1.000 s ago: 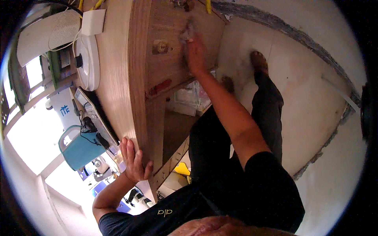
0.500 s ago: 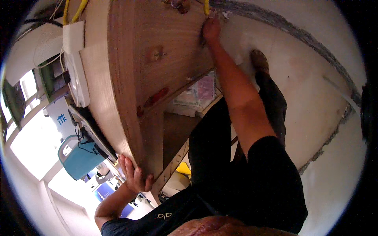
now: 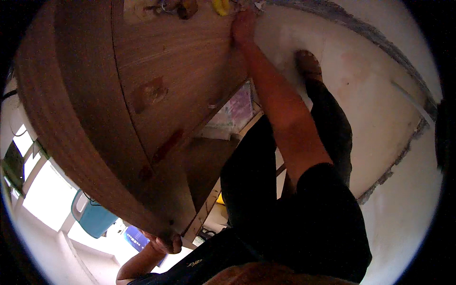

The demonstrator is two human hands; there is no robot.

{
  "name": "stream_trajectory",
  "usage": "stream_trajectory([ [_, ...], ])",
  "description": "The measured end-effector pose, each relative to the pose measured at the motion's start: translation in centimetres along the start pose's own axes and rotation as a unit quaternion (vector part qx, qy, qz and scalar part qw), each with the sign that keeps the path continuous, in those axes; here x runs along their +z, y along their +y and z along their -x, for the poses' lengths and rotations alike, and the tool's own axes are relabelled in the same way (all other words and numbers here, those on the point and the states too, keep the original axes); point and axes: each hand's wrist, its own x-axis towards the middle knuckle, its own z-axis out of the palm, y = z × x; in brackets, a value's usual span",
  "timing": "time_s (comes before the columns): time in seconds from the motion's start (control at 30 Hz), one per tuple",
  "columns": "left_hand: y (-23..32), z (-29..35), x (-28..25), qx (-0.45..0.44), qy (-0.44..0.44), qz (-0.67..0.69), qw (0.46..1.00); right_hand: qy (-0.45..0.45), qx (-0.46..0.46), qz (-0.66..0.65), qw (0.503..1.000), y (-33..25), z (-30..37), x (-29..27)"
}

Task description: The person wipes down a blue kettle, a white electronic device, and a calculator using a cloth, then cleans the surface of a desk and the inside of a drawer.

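Note:
A large brown wooden board point(image 3: 190, 66) with visible grain and a curved edge stands tilted before me, filling the upper left. Dark reddish stains mark its face. Around its near lower corner my left hand point(image 3: 164, 243) is closed, fingers curled on the edge. Up at the far edge my right hand point(image 3: 243, 28) is closed on the board with the arm stretched out; its fingertips are hidden. Next to that hand hang a yellow cable or strap point(image 3: 221, 6) and a dark brown fitting point(image 3: 186, 8).
Below the board lies a clear-sided box point(image 3: 235, 111) with a pinkish panel, beside a wooden frame rail point(image 3: 204, 209). A teal plastic chair back or bin point(image 3: 97, 221) is at lower left. Pale floor point(image 3: 375, 133) spreads right, bordered by a rough grey strip point(image 3: 327, 14). My shoe point(image 3: 308, 64) rests on it.
The board has tipped, so its pale side and the white object on it are out of view and more of the brown face shows. My left hand has moved lower with the corner.

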Motion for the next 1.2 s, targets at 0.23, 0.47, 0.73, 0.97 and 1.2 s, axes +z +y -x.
stream_trajectory([
  [0.23, -0.3, -2.2, -0.4, 0.028, 0.072, 0.03, 0.997, -0.095, 0.113, 0.073, 0.986, 9.6, 6.2, -0.4],
  [0.47, 0.3, -2.4, -0.1, 0.017, 0.077, 0.027, 0.997, -0.092, 0.279, 0.064, 0.954, -6.1, 13.0, -3.5],
  [0.73, 0.7, -2.0, 0.1, 0.005, 0.078, 0.038, 0.996, -0.059, 0.23, -0.161, 0.958, -28.9, 9.9, -10.5],
  [0.97, 1.0, -4.4, -0.7, 0.01, 0.077, 0.033, 0.996, -0.155, -0.039, 0.125, 0.979, -8.5, 11.2, -4.3],
  [1.2, 1.9, -5.6, -0.6, 0.006, 0.085, -0.041, 0.996, -0.027, 0.198, -0.099, 0.975, -28.6, 8.7, -10.2],
])
